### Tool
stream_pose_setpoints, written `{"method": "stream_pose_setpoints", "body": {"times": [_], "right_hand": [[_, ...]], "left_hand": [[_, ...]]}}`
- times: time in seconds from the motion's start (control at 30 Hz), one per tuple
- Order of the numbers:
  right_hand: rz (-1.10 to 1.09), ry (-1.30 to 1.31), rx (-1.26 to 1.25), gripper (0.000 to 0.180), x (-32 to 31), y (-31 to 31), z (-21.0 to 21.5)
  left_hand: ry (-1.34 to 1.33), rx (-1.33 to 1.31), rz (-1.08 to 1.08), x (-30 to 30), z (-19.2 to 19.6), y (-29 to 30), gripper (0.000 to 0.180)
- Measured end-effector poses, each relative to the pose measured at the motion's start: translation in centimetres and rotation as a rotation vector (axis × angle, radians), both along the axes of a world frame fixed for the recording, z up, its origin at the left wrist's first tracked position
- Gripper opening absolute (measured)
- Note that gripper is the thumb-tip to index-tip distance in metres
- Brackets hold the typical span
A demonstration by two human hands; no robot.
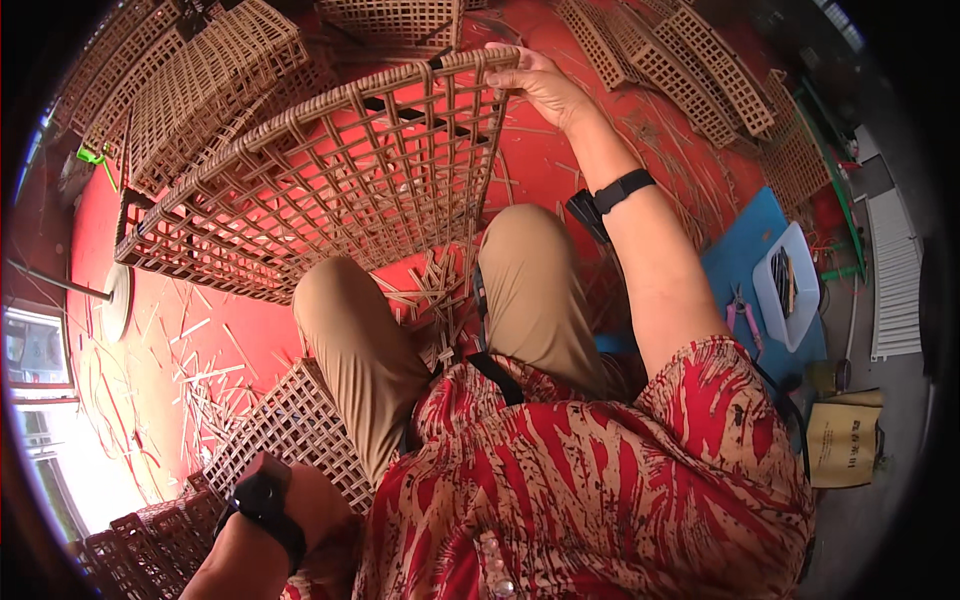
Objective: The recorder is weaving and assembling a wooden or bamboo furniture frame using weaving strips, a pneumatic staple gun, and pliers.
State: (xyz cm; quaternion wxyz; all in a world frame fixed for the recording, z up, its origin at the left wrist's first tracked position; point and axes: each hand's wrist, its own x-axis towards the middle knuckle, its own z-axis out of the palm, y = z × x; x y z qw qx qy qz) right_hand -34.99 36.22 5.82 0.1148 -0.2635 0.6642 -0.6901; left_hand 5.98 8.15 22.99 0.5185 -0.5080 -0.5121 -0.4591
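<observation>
A large woven rattan lattice frame (320,180) stands tilted on the red floor in front of my knees. My right hand (540,85) grips its top right corner, arm stretched forward with a black band on the wrist. My left hand is hidden behind my left forearm (265,520) at the lower left, which also wears a black wristband; it reaches back toward a flat woven lattice panel (290,430) beside my left thigh.
More woven lattice frames (200,70) are stacked at the far left, and others (690,70) lie at the far right. Cut rattan strips (200,380) litter the floor. A blue mat (750,260) holds a white tray (790,285) and pink pliers (742,315). A tan bag (845,440) sits at right.
</observation>
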Motion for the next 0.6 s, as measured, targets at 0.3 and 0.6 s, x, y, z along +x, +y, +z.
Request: {"method": "stream_pose_setpoints", "body": {"times": [0.3, 0.6], "right_hand": [[-0.005, -0.091, 0.255, 0.045, 0.6, 2.1, -7.7], [-0.294, 0.12, 0.448, 0.035, 3.8, -2.4, -6.3]], "left_hand": [[-0.31, -0.02, 0.232, -4.8, -0.5, 0.7, 0.023], [-0.735, -0.192, 0.6, -18.3, -2.1, 1.3, 0.031]]}}
